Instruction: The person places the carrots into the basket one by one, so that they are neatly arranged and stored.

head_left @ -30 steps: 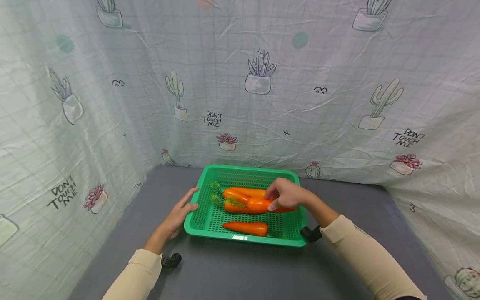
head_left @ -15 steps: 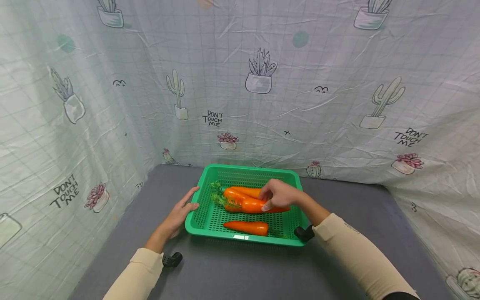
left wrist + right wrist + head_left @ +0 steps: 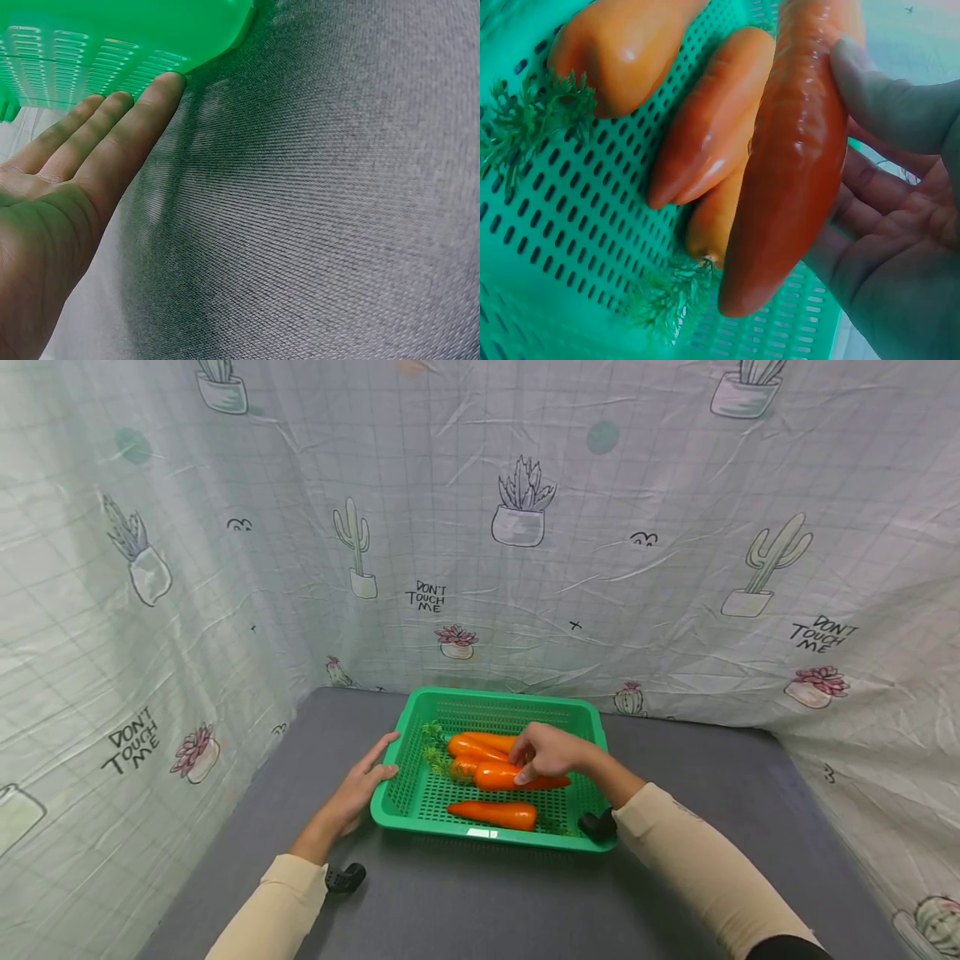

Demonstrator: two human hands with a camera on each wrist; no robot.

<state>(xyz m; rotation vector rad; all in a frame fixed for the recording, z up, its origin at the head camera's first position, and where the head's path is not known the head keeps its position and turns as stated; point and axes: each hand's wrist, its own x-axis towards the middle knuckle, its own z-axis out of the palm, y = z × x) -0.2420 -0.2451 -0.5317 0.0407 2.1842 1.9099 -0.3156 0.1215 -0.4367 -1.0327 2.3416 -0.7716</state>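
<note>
A green plastic basket [image 3: 420, 824] with slotted walls holds several orange carrots. My right hand [image 3: 553, 750] reaches in over its right side and pinches a carrot [image 3: 495, 776] between thumb and fingers. Close up in the right wrist view, this held carrot [image 3: 791, 165] points its tapered tip downward over the basket floor. Behind it lie more carrots [image 3: 468, 747], partly hidden by it and by the hand. One carrot [image 3: 492, 814] rests alone along the front. At the basket's left side, my left hand [image 3: 356, 792] touches the rim, its fingers [image 3: 131, 139] straight against the outer wall.
Feathery green leaves [image 3: 435, 752] spread at the left ends of the rear carrots. The basket stands on a dark grey tabletop [image 3: 465, 910]. A pale curtain [image 3: 465, 560] printed with cacti hangs around the back and sides. A black wrist mount [image 3: 597, 825] overlaps the basket's front right corner.
My right hand has moved left across the basket with the pinched carrot, which now lies lower and further forward against the rear carrots. My left hand has stayed at the rim.
</note>
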